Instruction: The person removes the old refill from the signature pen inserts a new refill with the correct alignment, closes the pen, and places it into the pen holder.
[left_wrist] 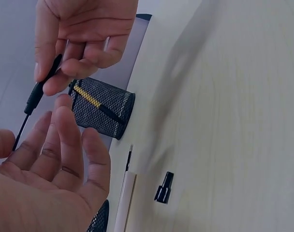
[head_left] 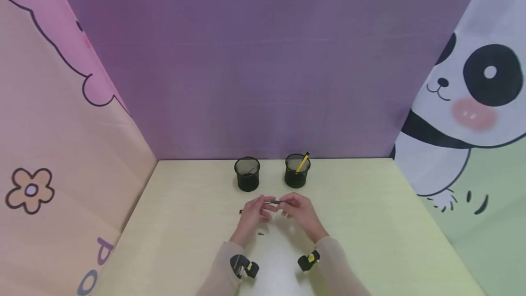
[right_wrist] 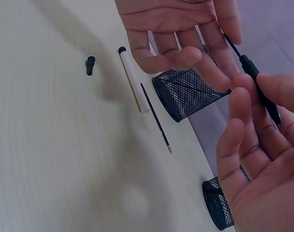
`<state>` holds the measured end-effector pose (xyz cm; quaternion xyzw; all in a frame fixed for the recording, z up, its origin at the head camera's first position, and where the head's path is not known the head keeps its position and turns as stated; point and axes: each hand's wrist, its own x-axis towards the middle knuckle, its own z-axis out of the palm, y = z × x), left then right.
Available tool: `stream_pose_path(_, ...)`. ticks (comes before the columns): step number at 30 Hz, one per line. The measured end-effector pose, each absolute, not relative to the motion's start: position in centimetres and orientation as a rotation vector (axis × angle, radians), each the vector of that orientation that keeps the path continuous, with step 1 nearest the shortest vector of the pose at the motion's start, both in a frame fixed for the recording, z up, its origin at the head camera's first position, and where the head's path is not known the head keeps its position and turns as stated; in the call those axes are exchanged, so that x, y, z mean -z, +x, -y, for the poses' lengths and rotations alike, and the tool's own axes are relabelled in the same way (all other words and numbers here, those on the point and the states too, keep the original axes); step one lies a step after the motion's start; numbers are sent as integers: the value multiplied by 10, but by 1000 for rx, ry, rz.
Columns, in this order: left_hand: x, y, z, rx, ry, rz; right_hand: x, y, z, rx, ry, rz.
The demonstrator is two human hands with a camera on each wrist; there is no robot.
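Above the table my two hands meet at a slim black pen part with a ribbed grip (right_wrist: 258,84) and a thin dark rod (right_wrist: 231,45) coming out of one end. My right hand (head_left: 300,209) pinches the grip between thumb and fingers. The rod's far end is pinched by my left hand (head_left: 255,214), its other fingers spread. Below them lie a white pen barrel (right_wrist: 134,79) with a black end, a black refill (right_wrist: 157,121) with a metal tip beside it, and a small black stepped piece (left_wrist: 164,187). In the head view, my left hand mostly hides the barrel.
Two black mesh pen cups stand beyond the hands. The left cup (head_left: 248,182) has a thin dark stick in it; the right cup (head_left: 296,179) holds a yellow pencil (head_left: 303,163) with a black end. Behind them rises a purple wall (head_left: 263,81).
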<state>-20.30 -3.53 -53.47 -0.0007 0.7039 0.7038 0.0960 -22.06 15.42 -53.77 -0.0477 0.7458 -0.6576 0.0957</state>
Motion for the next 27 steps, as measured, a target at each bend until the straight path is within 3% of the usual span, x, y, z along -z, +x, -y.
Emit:
stream_pose_path(17,534,-199,35,-2037,10,-2069,536,-219,-154,1940,-140,-2236)
stream_pose_path(27,527,-207,63,-1628,-116,-2609,533,-220,-161,1961,-77,-2250)
